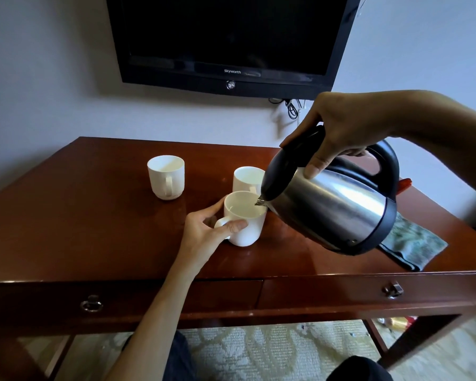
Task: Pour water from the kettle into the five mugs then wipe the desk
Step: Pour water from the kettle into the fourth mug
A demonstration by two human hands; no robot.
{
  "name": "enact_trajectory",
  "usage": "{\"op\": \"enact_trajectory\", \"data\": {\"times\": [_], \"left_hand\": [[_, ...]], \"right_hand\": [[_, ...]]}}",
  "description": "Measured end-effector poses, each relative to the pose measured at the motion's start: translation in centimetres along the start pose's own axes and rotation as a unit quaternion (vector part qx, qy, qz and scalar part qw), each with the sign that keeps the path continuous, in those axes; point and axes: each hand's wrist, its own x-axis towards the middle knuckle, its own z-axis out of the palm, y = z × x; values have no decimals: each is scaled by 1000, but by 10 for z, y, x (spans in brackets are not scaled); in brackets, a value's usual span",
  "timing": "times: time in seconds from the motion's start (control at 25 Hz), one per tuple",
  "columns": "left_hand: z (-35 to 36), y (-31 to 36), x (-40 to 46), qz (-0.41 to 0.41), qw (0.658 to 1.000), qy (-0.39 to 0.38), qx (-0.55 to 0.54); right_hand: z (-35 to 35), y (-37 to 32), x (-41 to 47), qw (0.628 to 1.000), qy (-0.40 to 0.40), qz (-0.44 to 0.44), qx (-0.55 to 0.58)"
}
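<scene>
- The right hand (349,127) is closing around the handle of the kettle (333,204), tilting its spout over the near mug (245,221), which is standing on the worktop (94,229).
- The left hand (204,229) is clasping that mug's handle side, steadying it.
- Tipping further is risking overflow onto those fingers.
- Only three mugs are showing; the cloth (415,243) is lying under the kettle's base.

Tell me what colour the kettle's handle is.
Black; the kettle handle shows clearly in the head view, gripped by the right hand.
</scene>
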Motion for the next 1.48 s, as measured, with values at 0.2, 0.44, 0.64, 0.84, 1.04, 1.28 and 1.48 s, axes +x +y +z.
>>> {"op": "enact_trajectory", "data": {"times": [0.2, 0.44, 0.64, 0.84, 1.04, 1.28, 1.48], "left_hand": [[1, 1, 1, -3, 1000, 3, -3], [1, 2, 0, -9, 1000, 3, -8], [1, 4, 0, -12, 1000, 3, -11], [0, -1, 1, -9, 1000, 6, -12], [0, 1, 0, -8, 1000, 3, -7], [1, 1, 0, -8, 1000, 6, 4], [0, -3, 2, -8, 1000, 4, -11]], "right_hand": [[-1, 0, 2, 1000, -2, 4, 3], [-2, -4, 2, 1000, -3, 0, -9], [-1, -7, 2, 1000, 0, -1, -13], [0, -13, 3, 1000, -3, -1, -25], [0, -11, 2, 1000, -4, -2, -26], [0, -15, 4, 999, -3, -4, -32], [1, -17, 2, 999, -4, 3, -32]]}}
